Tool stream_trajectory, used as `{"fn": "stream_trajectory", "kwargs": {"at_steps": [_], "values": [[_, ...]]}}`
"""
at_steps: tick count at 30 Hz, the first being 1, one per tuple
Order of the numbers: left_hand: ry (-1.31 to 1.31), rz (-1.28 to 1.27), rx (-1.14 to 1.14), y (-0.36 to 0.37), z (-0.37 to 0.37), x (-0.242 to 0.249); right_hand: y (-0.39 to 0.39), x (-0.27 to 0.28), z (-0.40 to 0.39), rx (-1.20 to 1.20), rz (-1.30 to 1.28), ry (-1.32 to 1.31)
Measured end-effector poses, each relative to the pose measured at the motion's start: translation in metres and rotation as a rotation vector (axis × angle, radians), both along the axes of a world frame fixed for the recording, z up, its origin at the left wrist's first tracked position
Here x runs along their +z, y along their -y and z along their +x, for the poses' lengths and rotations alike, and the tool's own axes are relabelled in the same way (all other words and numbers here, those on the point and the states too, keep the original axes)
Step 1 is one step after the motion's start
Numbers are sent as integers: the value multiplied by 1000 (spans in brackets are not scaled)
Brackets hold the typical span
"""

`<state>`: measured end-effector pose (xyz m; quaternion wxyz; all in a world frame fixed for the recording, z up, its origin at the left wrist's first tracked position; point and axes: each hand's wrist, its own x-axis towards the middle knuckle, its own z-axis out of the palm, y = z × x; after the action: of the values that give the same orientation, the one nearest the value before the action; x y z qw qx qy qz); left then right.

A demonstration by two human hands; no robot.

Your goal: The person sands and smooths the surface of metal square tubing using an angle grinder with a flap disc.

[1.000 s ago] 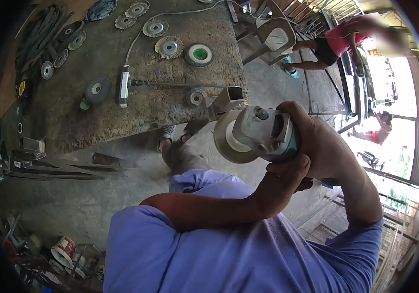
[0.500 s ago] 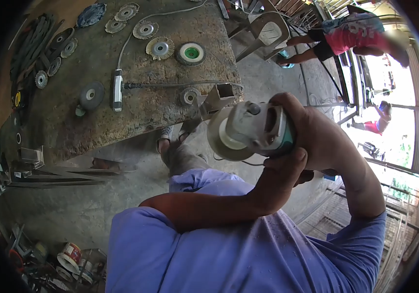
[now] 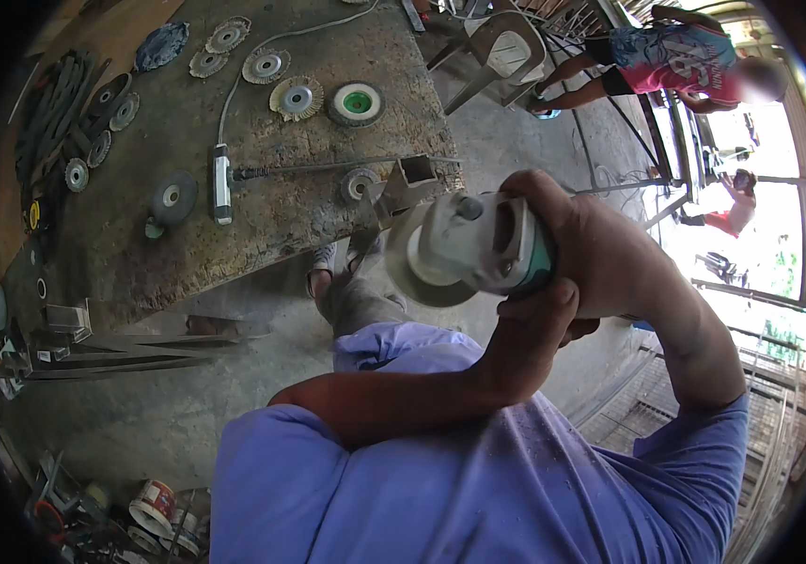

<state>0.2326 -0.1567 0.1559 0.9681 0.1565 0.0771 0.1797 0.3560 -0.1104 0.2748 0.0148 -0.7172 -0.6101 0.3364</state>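
Note:
Both of my hands are closed around an angle grinder [image 3: 495, 242] with a grey metal head and a teal body. My right hand [image 3: 591, 240] wraps over its body from the right. From below, my left hand [image 3: 536, 324] grips it, its thumb close to the right hand. A pale round disc [image 3: 405, 254] on the grinder faces left, right beside a square metal tube [image 3: 412, 179] at the workbench edge. The disc overlaps the lower part of that metal piece in this view.
The worn workbench [image 3: 262, 207] bears several flap discs [image 3: 296, 99], a green-centred wheel [image 3: 357, 103], a power strip [image 3: 222, 183] and its cord. Metal bars [image 3: 140, 352] lie lower left, above buckets [image 3: 154, 508]. A plastic chair [image 3: 516, 52] and a person [image 3: 675, 61] are beyond.
The view has shifted slightly, and the grinder sits a little further left in it with both hands still on it. The person in the background has changed posture.

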Motion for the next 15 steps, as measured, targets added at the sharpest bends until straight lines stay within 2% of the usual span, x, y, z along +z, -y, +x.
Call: {"fn": "stream_trajectory", "kwargs": {"at_steps": [3,4,7,8,10,12,14,15], "values": [[96,-27,-142,-5,25,-14,13,6,13,-77,41,117],[125,-146,-140,-4,33,-12,15,5,14,-119,0,223],[105,-78,-282,3,43,-41,45,-21,30,-277,-32,207],[53,-5,-309,6,37,-46,63,-30,33,-313,105,154],[-190,833,-567,-24,5,-52,98,-46,33,-579,208,-54],[-211,1556,-330,-47,-54,-61,129,-56,31,-807,315,-190],[-408,1449,-816,-103,-105,-58,164,-78,37,-951,386,-283],[-742,1420,-822,-123,-118,-43,182,-87,36,-1030,407,-327]]}}
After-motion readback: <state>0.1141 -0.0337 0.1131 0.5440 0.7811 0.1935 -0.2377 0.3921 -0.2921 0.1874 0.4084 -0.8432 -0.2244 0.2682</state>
